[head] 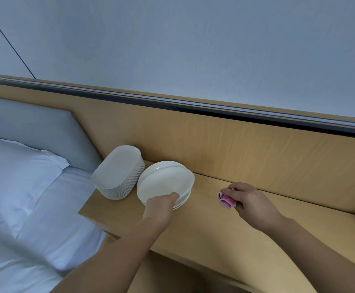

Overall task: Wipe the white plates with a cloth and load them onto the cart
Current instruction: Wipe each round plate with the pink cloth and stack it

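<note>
Plates are sitting in two piles at the left end of the tabletop: a short pile of round plates and, just beside it, a taller pile of long plates. The left hand is taking the top plate of the round pile. Its grip is clamped on the near rim, with the thumb lying over the rim and the other fingers hiding under it. The right hand is sitting low at the tabletop, apart from the piles, and its grip is closed around a bunched pink cloth. The cart is not showing anywhere. Holding by one rim only is risky, I think: the plate is smooth, and its far side could be dipping and sliding out from under the thumb as it is coming up. The plate under it could be sticking and coming along, then dropping back with a crack. The tall pile is sitting so close that a swing to the left could be bumping it, and it is standing near the tabletop's edge by the bed, so plates could be tipping over that side. The cloth is looking small, so wiping could be pushing hard on a plate that only one hand is holding.
</note>
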Motion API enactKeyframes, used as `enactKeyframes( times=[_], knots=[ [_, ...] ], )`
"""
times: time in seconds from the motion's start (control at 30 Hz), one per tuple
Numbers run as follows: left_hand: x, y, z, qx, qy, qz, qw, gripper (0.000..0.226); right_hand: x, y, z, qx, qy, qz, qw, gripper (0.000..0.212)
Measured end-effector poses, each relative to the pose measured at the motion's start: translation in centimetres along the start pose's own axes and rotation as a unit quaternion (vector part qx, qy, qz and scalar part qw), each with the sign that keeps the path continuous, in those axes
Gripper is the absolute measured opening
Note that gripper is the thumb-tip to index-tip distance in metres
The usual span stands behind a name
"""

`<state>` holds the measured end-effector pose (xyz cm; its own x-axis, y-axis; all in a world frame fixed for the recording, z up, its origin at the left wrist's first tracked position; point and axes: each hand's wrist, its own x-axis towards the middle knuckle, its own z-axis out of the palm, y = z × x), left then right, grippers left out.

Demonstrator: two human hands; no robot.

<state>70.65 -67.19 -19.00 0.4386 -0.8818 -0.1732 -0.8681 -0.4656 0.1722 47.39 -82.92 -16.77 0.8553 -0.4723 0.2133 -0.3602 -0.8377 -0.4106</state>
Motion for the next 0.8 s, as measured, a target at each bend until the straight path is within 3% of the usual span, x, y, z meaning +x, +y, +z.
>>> enactKeyframes(
  times=[0.17,0.37,0.5,0.63,0.8],
  knots=[
    [0.6,-1.6,1.3,0.03,-0.081,0.015,0.996,0.044,0.3,-0.2,1.7,0.003,-0.019,0.015,1.0,0.05],
    [1.7,-1.6,0.8,0.07,-0.081,0.018,0.994,0.013,0.4,0.0,2.6,-0.006,-0.031,0.025,0.999,0.05],
    [2.8,-1.2,1.3,0.033,-0.056,0.023,0.998,0.02,-0.2,0.3,2.3,-0.012,-0.025,0.033,0.999,0.05],
    [3.8,1.8,1.2,-0.001,-0.034,0.046,0.998,0.025,-1.9,1.6,1.2,-0.005,-0.006,0.052,0.999,0.051],
    [5.8,10.9,0.6,0.003,-0.012,0.158,0.987,0.035,-7.1,4.8,-2.2,-0.012,0.055,0.137,0.989,0.049]
  ],
)
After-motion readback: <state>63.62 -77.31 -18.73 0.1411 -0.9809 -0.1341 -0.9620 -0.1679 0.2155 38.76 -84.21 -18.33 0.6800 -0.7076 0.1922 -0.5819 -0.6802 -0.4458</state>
